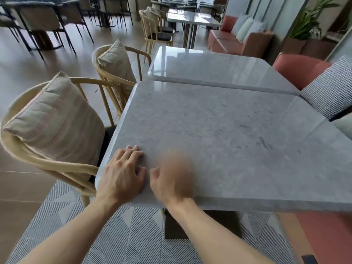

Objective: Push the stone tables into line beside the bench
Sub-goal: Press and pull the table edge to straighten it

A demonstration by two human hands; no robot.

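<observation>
The near stone table (219,141) fills the middle of the view, its grey top bare, and its far edge lies just beside the near edge of the second stone table (213,69), with only a thin seam between them; the two edges do not run quite parallel. The left hand (122,176) rests flat on the near left corner of the near table, fingers straight and spread a little, holding nothing. The right hand (171,178) is over the same edge just beside it, but it is blurred, so one cannot tell if its fingers are curled or if it touches the stone. On the right, the coral bench (297,71) runs along both tables; a checked cushion (331,88) leans on it, and the bench is cut off by the picture's edge. On the left stand two wooden chairs, the near chair (38,155) and the far chair (114,73), each with a beige pillow. Under the near table a dark base (190,225) shows only in part, on a striped rug (76,225).
</observation>
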